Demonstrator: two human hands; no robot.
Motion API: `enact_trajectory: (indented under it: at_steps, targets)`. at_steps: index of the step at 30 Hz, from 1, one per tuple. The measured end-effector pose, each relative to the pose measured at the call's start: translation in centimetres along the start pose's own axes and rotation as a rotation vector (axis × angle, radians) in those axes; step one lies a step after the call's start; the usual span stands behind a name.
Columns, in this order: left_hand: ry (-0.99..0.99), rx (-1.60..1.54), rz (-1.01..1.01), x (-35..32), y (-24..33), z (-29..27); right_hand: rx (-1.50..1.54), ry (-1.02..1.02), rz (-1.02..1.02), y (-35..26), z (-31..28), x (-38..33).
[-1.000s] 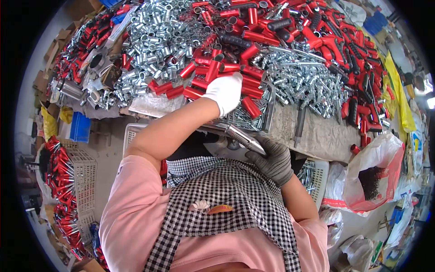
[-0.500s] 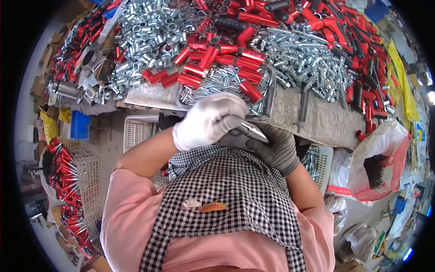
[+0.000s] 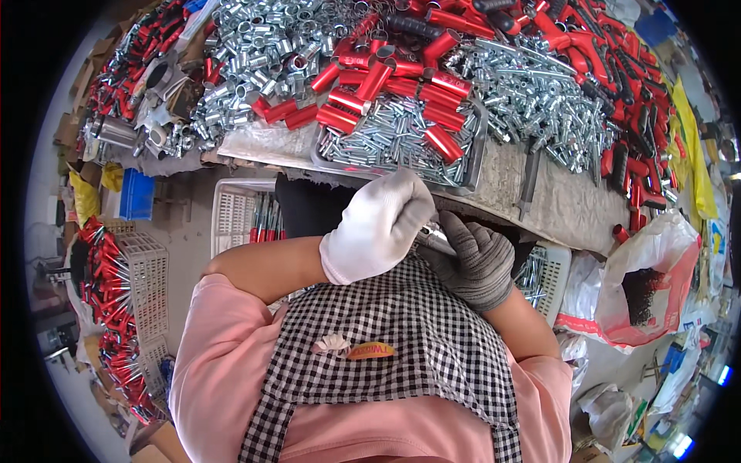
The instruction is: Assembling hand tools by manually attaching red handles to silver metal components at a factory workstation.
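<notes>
My left hand (image 3: 378, 228), in a white glove, is closed in front of my chest, against the end of a shiny metal rod (image 3: 437, 238). Whether it also holds something inside the fist is hidden. My right hand (image 3: 477, 261), in a grey glove, grips the same rod from the right, just below the table edge. Both hands touch each other above my checked apron (image 3: 401, 332). Red tube sleeves (image 3: 386, 81) and silver metal parts (image 3: 386, 139) lie heaped in a tray on the table ahead.
The grey table (image 3: 563, 204) is piled with red sleeves, silver parts and red-handled tools (image 3: 617, 62). White slotted crates (image 3: 235, 212) stand under it and at my left (image 3: 143, 285), with red-tipped rods. A plastic bag (image 3: 648, 278) hangs at the right.
My left hand drew back from the red sleeves on the table down to my chest and closed against the rod in my right hand. The right hand stayed in place.
</notes>
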State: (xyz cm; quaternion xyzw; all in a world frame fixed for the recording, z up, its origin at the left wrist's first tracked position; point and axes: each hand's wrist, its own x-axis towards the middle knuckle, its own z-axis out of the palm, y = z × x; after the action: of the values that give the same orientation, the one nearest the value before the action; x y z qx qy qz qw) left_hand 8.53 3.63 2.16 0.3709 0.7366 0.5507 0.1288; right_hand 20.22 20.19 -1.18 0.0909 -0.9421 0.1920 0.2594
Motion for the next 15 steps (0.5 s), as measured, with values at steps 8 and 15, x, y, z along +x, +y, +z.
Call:
enact_trajectory:
  at_steps: [8, 15]
  targets:
    - [-0.148, 0.117, 0.537, 0.4, -2.1, -1.2, -0.046, -0.056, -0.027, 0.7, -0.1, -0.4]
    - [-0.758, 0.351, 0.196, 0.8, -1.5, -1.9, -0.038, -0.117, -0.124, 0.7, -0.1, 0.0]
